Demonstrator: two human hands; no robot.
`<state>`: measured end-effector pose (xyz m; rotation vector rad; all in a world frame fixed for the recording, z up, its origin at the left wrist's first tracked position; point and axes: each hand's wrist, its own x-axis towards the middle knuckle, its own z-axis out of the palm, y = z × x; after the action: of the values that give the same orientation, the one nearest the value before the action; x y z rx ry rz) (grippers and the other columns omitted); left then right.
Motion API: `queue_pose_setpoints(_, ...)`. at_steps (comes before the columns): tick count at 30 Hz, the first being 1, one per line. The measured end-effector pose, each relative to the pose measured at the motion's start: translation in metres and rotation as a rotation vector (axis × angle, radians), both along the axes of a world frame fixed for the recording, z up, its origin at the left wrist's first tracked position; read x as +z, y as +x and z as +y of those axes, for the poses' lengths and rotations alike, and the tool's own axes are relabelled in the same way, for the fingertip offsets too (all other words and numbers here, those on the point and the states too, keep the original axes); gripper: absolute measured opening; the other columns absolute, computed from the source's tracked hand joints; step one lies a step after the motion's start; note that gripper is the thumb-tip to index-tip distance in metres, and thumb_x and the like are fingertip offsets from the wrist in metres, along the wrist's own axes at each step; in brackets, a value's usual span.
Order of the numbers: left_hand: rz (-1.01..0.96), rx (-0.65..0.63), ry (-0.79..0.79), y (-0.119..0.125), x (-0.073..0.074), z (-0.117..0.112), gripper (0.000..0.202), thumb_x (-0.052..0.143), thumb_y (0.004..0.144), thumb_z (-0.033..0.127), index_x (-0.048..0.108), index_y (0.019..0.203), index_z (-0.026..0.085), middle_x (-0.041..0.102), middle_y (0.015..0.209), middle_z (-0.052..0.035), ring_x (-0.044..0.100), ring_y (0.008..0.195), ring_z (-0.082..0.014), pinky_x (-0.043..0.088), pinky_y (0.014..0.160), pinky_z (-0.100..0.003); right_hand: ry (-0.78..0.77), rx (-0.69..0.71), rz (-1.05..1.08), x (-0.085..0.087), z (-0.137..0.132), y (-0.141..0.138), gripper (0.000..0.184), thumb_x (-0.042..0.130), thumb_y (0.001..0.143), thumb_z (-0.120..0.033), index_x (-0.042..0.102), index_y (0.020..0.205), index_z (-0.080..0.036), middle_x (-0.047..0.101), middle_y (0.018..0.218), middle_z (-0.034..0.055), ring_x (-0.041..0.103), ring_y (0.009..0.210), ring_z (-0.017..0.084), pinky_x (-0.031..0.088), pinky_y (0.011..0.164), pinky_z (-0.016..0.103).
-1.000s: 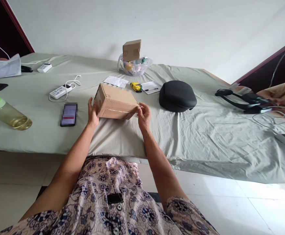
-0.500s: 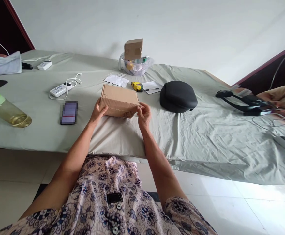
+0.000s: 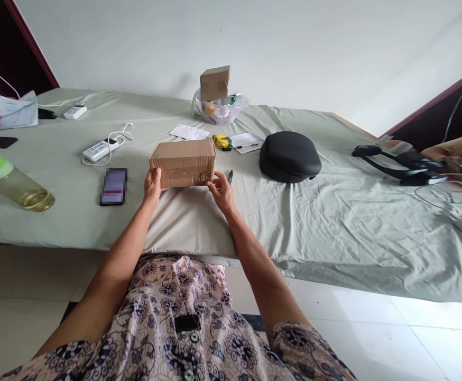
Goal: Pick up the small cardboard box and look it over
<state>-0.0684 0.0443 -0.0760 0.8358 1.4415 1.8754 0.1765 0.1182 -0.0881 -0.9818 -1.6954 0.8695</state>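
A brown cardboard box [image 3: 183, 159] is held between my two hands over the cloth-covered table. My left hand [image 3: 153, 186] grips its lower left corner, thumb on the front face. At the lower right corner, my right hand [image 3: 221, 191] pinches the box with thumb and fingers. Dark scribbled marks show on the front face near that corner. Just right of my right hand lies a dark pen [image 3: 230, 177]. Behind the box are a yellow tape measure [image 3: 222, 142] and a white paper [image 3: 188, 132].
A black case [image 3: 290, 157] lies to the right, beside a paper with a pen. A clear basket [image 3: 225, 112] holding another box stands behind. Leftward are a phone [image 3: 113, 186], a power strip [image 3: 101, 150] and a bottle [image 3: 15, 182]. A person's hands hold papers [image 3: 15, 110] far left.
The box has shifted left and turned so its front face squares toward me. My right hand has moved left and slightly down with it, and the dark pen beside it now shows.
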Motion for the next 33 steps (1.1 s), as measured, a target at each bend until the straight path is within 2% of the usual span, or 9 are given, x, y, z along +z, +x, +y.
queue_pose_setpoints(4,-0.028,-0.020,-0.007,0.001,0.002,0.000,0.083,0.066,0.071,0.089,0.064,0.120,0.021,0.068,0.123,-0.0148,0.072,0.100,-0.0288,0.066,0.060,-0.034,0.019,0.043,0.029,0.002,-0.003,0.001,0.064,0.069,0.083,-0.068,0.060,0.130,-0.026,0.070,0.083,-0.0008,0.066,0.071,0.016,0.056,0.075,0.035)
queue_pose_setpoints(8,-0.038,-0.044,-0.009,0.002,0.003,-0.001,0.088,0.066,0.066,0.092,0.064,0.118,0.022,0.069,0.121,-0.0141,0.072,0.096,-0.0271,0.063,0.056,-0.031,0.067,0.067,0.126,0.001,-0.003,-0.001,0.067,0.068,0.082,-0.073,0.059,0.131,-0.027,0.068,0.081,-0.0025,0.063,0.069,0.015,0.057,0.075,0.034)
queue_pose_setpoints(14,-0.038,-0.074,-0.018,0.004,0.004,-0.003,0.087,0.065,0.065,0.093,0.064,0.113,0.021,0.071,0.117,-0.0130,0.072,0.091,-0.0243,0.061,0.054,-0.028,0.154,0.085,0.267,-0.002,0.001,-0.003,0.071,0.068,0.081,-0.075,0.057,0.132,-0.027,0.061,0.074,-0.0038,0.057,0.063,0.014,0.052,0.065,0.030)
queue_pose_setpoints(19,-0.027,-0.158,-0.001,0.003,0.004,-0.003,0.085,0.067,0.065,0.092,0.065,0.108,0.018,0.073,0.104,-0.0110,0.071,0.076,-0.0197,0.058,0.051,-0.026,0.162,0.032,0.303,0.003,0.006,0.005,0.085,0.065,0.079,-0.080,0.049,0.143,-0.026,0.059,0.075,-0.0018,0.057,0.064,0.017,0.052,0.063,0.033)
queue_pose_setpoints(22,-0.022,-0.191,-0.003,0.000,0.003,-0.001,0.082,0.065,0.068,0.091,0.066,0.103,0.017,0.074,0.097,-0.0112,0.070,0.071,-0.0188,0.057,0.049,-0.026,0.125,-0.043,0.300,0.009,0.009,0.010,0.085,0.062,0.081,-0.080,0.045,0.146,-0.027,0.058,0.075,-0.0025,0.058,0.064,0.016,0.052,0.063,0.033)
queue_pose_setpoints(25,-0.024,-0.216,-0.024,-0.002,0.004,-0.001,0.078,0.064,0.072,0.088,0.067,0.103,0.016,0.076,0.098,-0.0127,0.071,0.073,-0.0201,0.055,0.047,-0.025,0.101,-0.102,0.328,0.014,0.010,0.014,0.079,0.058,0.084,-0.079,0.048,0.140,-0.026,0.057,0.073,-0.0037,0.057,0.061,0.014,0.049,0.060,0.029)
queue_pose_setpoints(30,-0.046,-0.261,-0.075,-0.001,0.006,-0.004,0.078,0.066,0.073,0.086,0.067,0.106,0.015,0.075,0.096,-0.0125,0.073,0.074,-0.0208,0.055,0.045,-0.025,0.064,-0.106,0.315,0.017,0.007,0.013,0.064,0.046,0.088,-0.081,0.060,0.115,-0.025,0.061,0.077,-0.0005,0.055,0.060,0.012,0.045,0.056,0.026)
queue_pose_setpoints(33,-0.044,-0.231,-0.054,0.001,0.006,-0.004,0.076,0.065,0.075,0.085,0.066,0.108,0.016,0.074,0.100,-0.0122,0.073,0.078,-0.0210,0.058,0.048,-0.026,0.013,-0.066,0.309,0.016,0.006,0.010,0.069,0.047,0.087,-0.082,0.059,0.122,-0.024,0.065,0.081,0.0008,0.060,0.061,0.013,0.046,0.055,0.026)
